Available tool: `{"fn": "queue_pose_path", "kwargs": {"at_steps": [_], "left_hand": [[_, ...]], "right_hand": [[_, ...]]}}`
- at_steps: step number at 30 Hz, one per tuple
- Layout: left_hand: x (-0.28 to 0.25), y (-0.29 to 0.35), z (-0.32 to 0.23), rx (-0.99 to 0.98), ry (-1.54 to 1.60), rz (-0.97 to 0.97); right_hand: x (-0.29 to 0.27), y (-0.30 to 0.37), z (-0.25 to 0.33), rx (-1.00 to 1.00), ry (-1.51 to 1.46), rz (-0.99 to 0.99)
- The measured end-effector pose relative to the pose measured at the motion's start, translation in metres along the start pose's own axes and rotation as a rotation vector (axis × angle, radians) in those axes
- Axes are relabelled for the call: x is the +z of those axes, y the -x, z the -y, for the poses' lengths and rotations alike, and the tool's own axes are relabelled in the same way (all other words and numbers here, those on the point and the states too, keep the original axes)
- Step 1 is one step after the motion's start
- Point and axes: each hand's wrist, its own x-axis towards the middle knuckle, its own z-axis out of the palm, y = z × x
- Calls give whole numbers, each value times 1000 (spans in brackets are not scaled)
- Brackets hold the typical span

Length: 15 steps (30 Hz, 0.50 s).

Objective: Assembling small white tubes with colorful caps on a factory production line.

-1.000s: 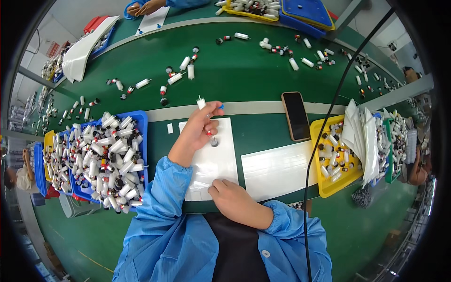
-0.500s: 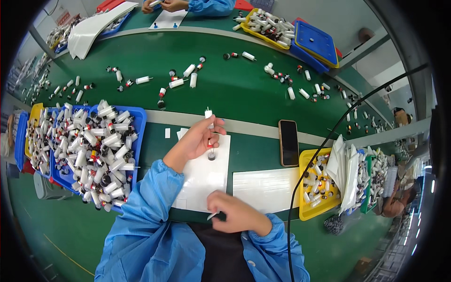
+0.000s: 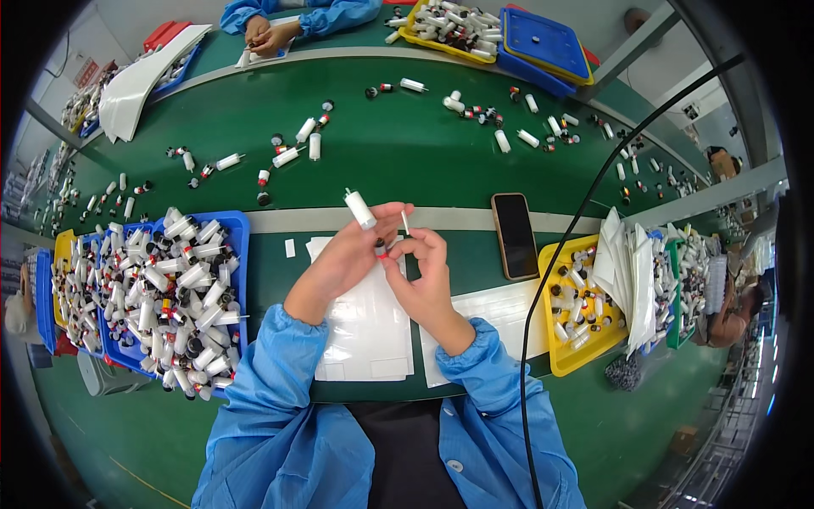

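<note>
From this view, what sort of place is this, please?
Probably a small-parts assembly workshop: a blue tray is heaped with white cylindrical parts, more lie along the long green surface, and a co-worker's hands are visible beyond.

No text can be read; the reddish wall sign [image 3: 86, 73] at the frame's upper left is too small and blurred.

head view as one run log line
left hand: holds white cylinder | right hand: touches small white strip | left side: blue tray | right side: phone, yellow tray
</note>
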Motion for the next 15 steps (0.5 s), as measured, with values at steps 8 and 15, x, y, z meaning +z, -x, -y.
{"fn": "queue_pose_path", "kwargs": {"at_steps": [8, 15], "left_hand": [[6, -4, 9, 3, -312, -161], [1, -5, 7, -8, -269, -178]], "right_hand": [[-6, 7, -18, -73, 160, -160], [-6, 6, -12, 67, -123, -111]]}}
